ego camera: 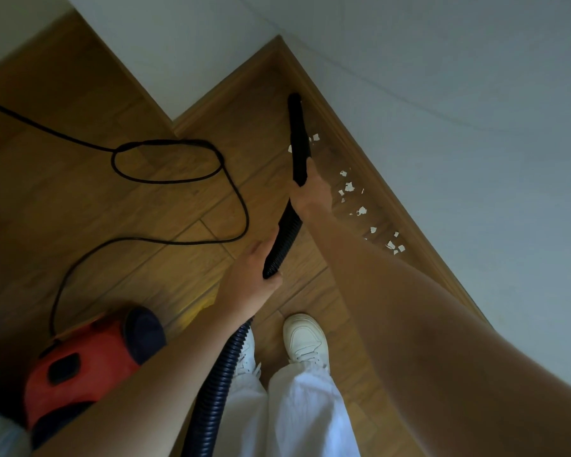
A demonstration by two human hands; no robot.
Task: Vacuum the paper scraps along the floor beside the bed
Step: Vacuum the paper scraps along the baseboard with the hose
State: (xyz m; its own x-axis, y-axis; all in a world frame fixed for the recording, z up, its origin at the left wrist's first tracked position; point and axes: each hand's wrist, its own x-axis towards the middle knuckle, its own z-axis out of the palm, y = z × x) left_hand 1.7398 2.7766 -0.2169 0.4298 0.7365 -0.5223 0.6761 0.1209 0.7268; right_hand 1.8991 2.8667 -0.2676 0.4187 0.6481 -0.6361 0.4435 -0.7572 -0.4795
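While the red vacuum body point(83, 367) sits low at the far left with its black cord point(165, 166) looping over the wooden floor point(80, 225), the action is further right. Left hand point(254, 275) comes next, fingers curled round the ribbed hose point(282, 240), feeding it from behind. Just beyond, the right hand point(310, 189) grips the rear end of the black nozzle point(298, 133), whose long axis points up and away toward the corner, running nearly parallel to the skirting board point(376, 179). Now the key bit: the paper scraps point(361, 211) lie in a strip to the right of that hand, between it and the skirting, trailing back toward the white shoe point(305, 341). A couple sit beside the nozzle's shaft, but most lie behind its tip. Right hand is nearer, so I'd say the tip needs drawing back and swinging right to meet them. Far right, only the pale surface point(475, 127), wall or bed side, I can't tell.
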